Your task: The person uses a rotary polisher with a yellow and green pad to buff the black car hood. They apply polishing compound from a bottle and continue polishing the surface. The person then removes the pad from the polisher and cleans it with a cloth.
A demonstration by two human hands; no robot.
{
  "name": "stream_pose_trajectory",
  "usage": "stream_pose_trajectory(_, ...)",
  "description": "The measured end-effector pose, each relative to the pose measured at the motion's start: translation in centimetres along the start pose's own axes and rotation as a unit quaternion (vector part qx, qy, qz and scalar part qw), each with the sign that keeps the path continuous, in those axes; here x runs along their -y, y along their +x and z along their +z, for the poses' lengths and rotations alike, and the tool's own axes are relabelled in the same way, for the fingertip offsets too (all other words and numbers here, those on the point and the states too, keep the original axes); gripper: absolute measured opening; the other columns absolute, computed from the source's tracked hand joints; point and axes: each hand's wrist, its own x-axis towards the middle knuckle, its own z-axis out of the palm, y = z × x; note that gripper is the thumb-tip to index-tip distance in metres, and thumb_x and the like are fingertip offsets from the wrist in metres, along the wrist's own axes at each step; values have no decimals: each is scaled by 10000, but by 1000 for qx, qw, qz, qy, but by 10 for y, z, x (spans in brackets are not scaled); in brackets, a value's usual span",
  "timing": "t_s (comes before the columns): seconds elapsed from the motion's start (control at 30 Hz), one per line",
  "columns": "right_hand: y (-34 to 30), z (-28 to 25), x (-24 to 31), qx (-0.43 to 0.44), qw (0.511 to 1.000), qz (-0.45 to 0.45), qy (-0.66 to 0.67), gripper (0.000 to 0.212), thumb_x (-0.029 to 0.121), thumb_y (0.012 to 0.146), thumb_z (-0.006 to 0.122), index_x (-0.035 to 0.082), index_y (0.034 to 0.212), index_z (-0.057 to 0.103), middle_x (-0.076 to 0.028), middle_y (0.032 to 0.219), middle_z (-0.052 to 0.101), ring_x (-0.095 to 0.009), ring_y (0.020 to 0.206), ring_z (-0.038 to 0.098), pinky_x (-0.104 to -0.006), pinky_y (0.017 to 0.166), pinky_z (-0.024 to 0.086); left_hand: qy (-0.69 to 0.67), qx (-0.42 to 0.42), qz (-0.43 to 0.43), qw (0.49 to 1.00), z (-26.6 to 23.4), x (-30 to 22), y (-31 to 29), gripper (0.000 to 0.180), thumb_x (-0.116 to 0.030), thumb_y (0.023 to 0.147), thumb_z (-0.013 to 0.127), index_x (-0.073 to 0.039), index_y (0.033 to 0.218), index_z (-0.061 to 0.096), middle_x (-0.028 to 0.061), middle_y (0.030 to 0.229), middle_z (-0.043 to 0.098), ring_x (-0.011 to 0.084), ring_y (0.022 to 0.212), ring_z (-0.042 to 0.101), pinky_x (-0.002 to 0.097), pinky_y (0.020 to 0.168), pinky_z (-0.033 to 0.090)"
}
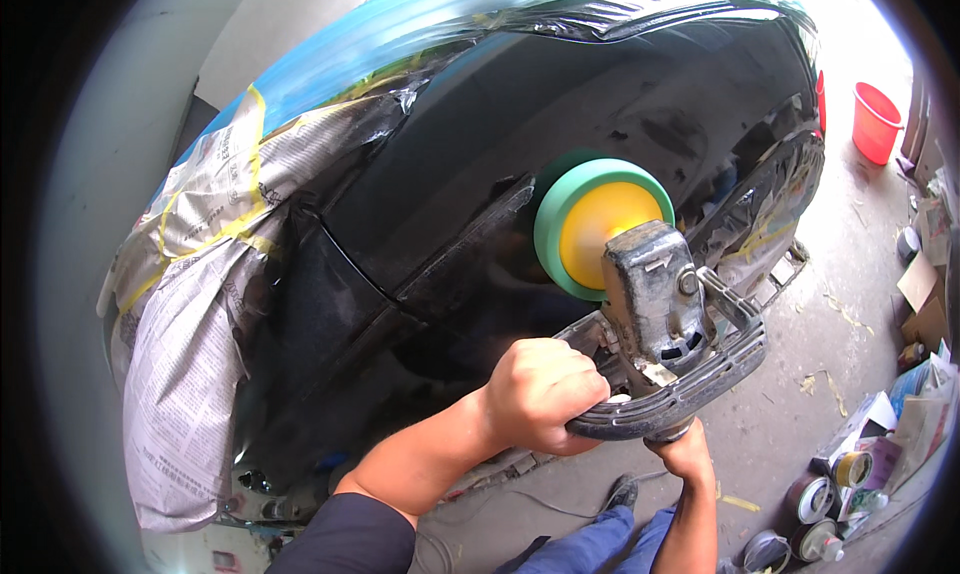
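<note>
A rotary polisher (655, 294) sits right of the middle of the frame, its green foam pad (549, 224) and yellow backing (590, 229) turned toward a glossy black car panel (480, 124); whether the pad touches the paint cannot be told from this angle. The left hand (548, 394), below the frame's middle, is clenched around the left end of the polisher's black loop handle (700, 386). Just under that handle, toward the lower right, the right hand (688, 454) is wrapped around the rear of the machine, its fingers partly hidden. A dark sleeve (350, 539) covers part of the left forearm.

Newspaper sheets (185, 404) fixed with yellow tape (256, 139) drape the car along the left of the frame, and blue plastic film (275, 92) stretches across the upper left and top. A red bucket (874, 124) stands at the upper right on the grey floor (800, 344). Several cans (810, 498) crowd the lower right, near pieces of cardboard (928, 319). Blue trousers (590, 544) and a dark shoe (622, 492) show at the bottom.
</note>
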Motion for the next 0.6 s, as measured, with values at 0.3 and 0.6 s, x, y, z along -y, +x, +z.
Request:
stream_pose_trajectory(0.3, 2, -7, 6, 0, 998, -46, -50, 352, 190, 765, 771, 33, 1073, 706, -163, 1011, 751, -302, 985, 725, -389, 843, 546, 1, -4, 9, 1000, 0, 0, -8, 207, -116, 678, 765, -66, 682, 564, 47, 574, 507, 242, 452, 508, 355, 441, 393)
stream_pose_trajectory(0.6, -7, -19, -25, 5, 999, 41, 12, 403, 123, 715, 797, 32, 1097, 709, -121, 1037, 752, -220, 975, 716, -362, 864, 548, -11, 22, -10, 1000, 34, -1, 14, 238, -178, 604, 767, -92, 692, 564, 46, 606, 542, 242, 502, 557, 347, 479, 447)
